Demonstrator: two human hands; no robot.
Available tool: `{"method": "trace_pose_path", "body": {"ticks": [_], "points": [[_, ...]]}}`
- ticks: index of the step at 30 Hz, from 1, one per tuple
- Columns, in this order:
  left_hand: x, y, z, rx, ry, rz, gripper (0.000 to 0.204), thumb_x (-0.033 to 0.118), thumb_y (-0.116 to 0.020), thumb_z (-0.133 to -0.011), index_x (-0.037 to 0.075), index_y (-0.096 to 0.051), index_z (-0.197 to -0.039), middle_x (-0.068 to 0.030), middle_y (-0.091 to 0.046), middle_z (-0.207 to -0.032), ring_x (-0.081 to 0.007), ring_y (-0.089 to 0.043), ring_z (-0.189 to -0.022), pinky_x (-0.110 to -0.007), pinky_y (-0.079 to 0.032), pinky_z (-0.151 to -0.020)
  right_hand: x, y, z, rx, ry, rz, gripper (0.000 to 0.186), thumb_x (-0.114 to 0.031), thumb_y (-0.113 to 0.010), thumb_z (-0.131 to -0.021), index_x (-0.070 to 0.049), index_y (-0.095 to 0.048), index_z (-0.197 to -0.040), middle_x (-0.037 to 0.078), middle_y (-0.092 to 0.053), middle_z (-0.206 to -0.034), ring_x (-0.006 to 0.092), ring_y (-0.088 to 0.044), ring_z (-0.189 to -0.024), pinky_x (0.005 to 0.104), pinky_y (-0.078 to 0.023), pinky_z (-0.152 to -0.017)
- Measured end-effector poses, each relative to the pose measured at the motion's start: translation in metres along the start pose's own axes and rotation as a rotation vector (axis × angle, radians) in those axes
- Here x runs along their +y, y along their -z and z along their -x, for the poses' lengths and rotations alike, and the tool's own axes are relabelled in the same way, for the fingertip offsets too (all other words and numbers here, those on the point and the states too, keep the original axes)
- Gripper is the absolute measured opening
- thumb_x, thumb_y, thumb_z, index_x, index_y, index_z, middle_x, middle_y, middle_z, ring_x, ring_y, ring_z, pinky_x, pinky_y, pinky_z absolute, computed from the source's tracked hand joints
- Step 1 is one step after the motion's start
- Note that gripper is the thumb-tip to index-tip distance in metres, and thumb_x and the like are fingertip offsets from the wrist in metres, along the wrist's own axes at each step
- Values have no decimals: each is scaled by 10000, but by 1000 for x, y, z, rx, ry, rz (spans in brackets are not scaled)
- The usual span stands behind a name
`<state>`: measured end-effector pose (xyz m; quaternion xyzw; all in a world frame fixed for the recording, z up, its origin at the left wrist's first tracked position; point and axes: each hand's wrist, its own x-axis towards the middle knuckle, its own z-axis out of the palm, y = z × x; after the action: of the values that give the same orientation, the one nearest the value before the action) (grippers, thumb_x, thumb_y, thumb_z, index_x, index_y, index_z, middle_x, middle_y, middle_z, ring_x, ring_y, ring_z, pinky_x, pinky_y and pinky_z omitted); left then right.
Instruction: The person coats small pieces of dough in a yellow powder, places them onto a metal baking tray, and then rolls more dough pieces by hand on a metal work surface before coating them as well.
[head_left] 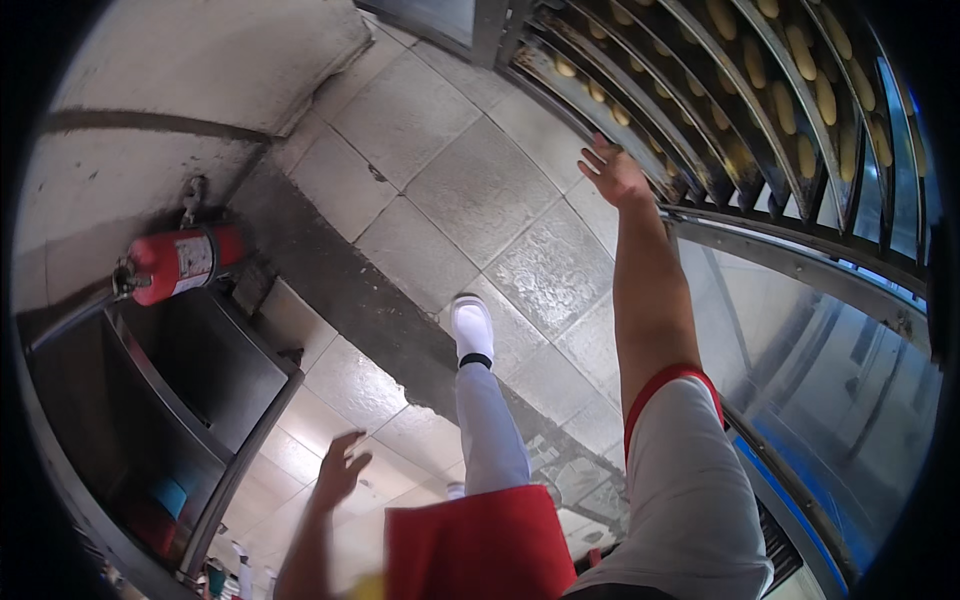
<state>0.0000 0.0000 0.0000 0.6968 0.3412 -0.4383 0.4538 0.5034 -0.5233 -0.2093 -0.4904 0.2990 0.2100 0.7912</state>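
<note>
My right arm reaches forward, and my right hand is open with its fingers spread, holding nothing. It is beside the near corner of a rack of metal trays; I cannot tell whether it touches the rack. Long, pale brown dough or bread pieces lie in rows on the stacked trays. Low on the left, my left hand hangs over the tiled floor, its fingers apart and nothing in it.
A red fire extinguisher is mounted on the left wall above a dark metal cabinet. A metal-framed glass panel stands along the right. My white shoe is on the tiles, beside a dark floor strip.
</note>
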Motion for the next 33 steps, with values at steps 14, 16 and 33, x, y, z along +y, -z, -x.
{"method": "trace_pose_path", "body": {"ticks": [14,16,33], "points": [[-403,12,430,283,645,302,457,110,-678,-961,80,-635,-1415,-150,-644,-1439,-287,-607,-1336,-381,-494,-1104,221,155,400,-328,-460,1828,1206,-266,-825,-815,-147,-12,-1697,283,-634,-1390,418,-647,-1247,439,-526,-1054],[-449,-15,498,224,656,380,457,96,-680,-914,112,-674,-1371,-93,-591,-1508,-268,-576,-1373,-343,-470,-1145,183,179,486,-182,-430,1691,1088,-246,-807,-815,-26,-152,-1654,270,-560,-1494,373,-526,-1418,395,-442,-1176],[-713,-45,620,872,304,85,366,306,-611,-1019,194,-703,-1355,-119,-649,-1446,-297,-631,-1299,-386,-496,-1106,124,-327,800,-564,525,1477,774,-41,-675,-923,-64,-341,-1621,182,-674,-1235,224,-692,-850,347,-571,-780]]}}
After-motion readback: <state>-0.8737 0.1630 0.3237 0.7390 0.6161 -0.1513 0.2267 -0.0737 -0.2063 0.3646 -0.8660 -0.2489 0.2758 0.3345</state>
